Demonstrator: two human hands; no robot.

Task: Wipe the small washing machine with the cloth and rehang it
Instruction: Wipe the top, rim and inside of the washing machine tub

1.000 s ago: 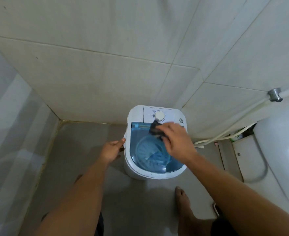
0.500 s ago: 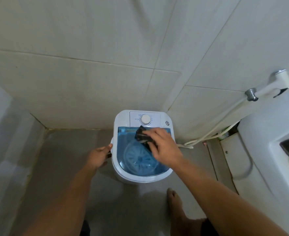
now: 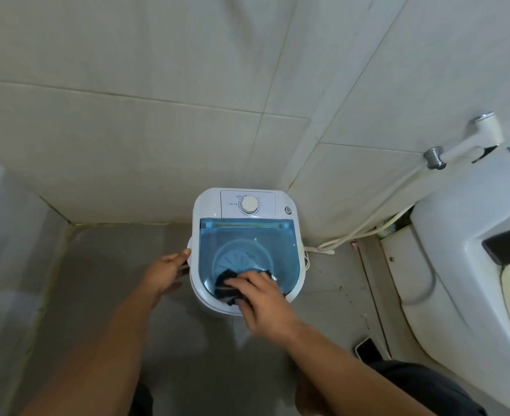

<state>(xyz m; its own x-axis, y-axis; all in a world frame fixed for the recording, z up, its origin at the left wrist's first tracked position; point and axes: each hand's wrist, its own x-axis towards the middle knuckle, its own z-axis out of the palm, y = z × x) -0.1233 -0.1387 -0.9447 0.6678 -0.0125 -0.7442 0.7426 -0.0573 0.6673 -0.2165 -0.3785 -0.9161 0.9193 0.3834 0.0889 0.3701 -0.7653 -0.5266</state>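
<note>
Right hand pressing the dark cloth flat on the near edge of the washing machine's blue lid, left hand bracing its side, fingers loose; best wiped with firm, overlapping strokes.

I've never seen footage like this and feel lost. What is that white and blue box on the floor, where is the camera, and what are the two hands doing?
The camera sits on the person's head, looking down, so both arms reach in from below. The box is a small washing machine standing on a bathroom floor in a tiled corner, with a clear blue lid and a round dial at the back. The right hand presses a dark cloth onto the near edge of the lid. The left hand rests against the machine's left side, likely steadying it. At right is a white toilet with a spray hose.
</note>
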